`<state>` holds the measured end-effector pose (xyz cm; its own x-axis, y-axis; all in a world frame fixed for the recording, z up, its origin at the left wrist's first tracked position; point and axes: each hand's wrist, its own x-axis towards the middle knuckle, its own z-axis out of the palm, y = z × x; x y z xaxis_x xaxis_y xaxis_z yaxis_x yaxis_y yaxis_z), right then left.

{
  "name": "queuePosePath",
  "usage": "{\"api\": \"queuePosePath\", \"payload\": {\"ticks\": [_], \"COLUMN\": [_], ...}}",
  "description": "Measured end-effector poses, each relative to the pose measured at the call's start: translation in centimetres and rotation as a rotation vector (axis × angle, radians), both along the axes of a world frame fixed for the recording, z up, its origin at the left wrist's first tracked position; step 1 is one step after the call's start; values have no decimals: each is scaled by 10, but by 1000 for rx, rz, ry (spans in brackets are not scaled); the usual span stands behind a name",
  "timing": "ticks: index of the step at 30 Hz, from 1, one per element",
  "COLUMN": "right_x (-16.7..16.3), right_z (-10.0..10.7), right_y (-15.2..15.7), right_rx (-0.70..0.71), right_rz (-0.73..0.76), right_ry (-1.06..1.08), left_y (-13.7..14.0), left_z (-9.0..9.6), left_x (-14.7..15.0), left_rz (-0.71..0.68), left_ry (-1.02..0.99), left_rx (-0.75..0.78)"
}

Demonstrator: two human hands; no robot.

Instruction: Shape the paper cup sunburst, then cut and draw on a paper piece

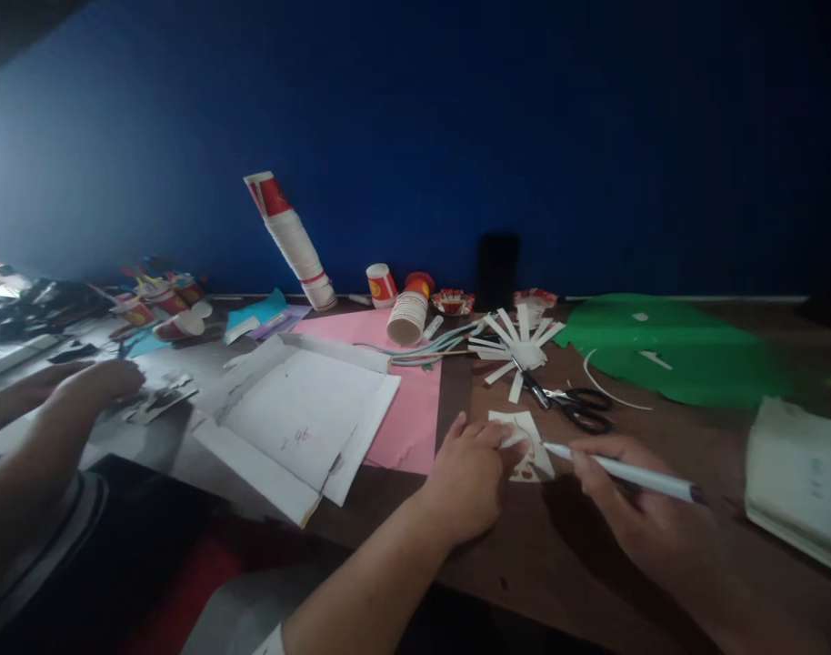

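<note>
My right hand (634,496) grips a white pen (651,478). The pen's tip is at the edge of a small white paper piece (542,462) with brown marks or cutouts on it. My left hand (466,478) presses that piece onto the brown table, its fingers curled and partly hidden. Just beyond lie black-handled scissors (583,407), a dark pen (535,387) and a paper cup cut into splayed white strips (525,350).
A shallow white cardboard tray (299,405) and pink paper (415,418) lie left. Green sheet (675,350) and a book (797,482) are right. A leaning cup stack (293,241) stands by the blue wall. Another person's hands (105,382) work at far left.
</note>
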<state>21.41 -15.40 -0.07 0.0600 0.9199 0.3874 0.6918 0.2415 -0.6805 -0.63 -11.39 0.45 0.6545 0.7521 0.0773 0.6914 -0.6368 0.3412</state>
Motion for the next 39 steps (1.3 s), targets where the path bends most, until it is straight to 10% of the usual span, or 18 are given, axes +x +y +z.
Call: {"api": "queuePosePath", "payload": {"ticks": [39], "right_x": [-13], "right_z": [2], "right_y": [-11], "right_rx": [-36], "right_rz": [181], "right_ry": [-84], "left_y": [7], "left_z": [-2], "left_x": [-3], "left_rz": [-21], "left_ry": [-9], "left_rx": [-137]}}
